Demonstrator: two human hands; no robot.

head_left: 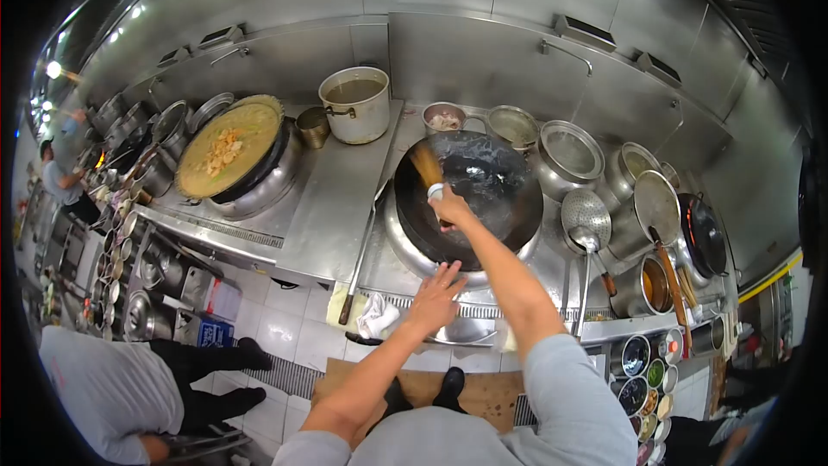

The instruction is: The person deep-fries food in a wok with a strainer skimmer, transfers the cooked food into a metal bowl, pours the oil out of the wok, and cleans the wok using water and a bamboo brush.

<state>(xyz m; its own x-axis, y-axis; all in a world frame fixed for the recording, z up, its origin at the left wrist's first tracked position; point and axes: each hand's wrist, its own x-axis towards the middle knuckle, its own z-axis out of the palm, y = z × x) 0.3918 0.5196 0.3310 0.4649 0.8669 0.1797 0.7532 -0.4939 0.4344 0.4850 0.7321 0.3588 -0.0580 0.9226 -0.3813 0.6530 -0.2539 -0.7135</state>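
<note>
My right hand (452, 209) is wrapped around the handle of a bamboo wok brush (426, 166). The bristles, slightly blurred, point at the far left inside wall of a large black wok (504, 198). Wet, shiny patches and a little water show in the wok, which sits on a round metal burner ring. My left hand (435, 298), fingers spread and holding nothing, is at the wok's near rim; I cannot tell if the fingertips touch it. A long-handled tool (358, 263) leans along the wok's left side, near a crumpled white cloth (377, 315).
Left stands a broad pan of yellowish broth (246, 134) with orange pieces, and a large pot (355, 108). A skimmer (586, 216), ladle, strainer and metal pots crowd the right. Small seasoning containers (636, 354) stand lower right. Another person (129, 380) is at lower left.
</note>
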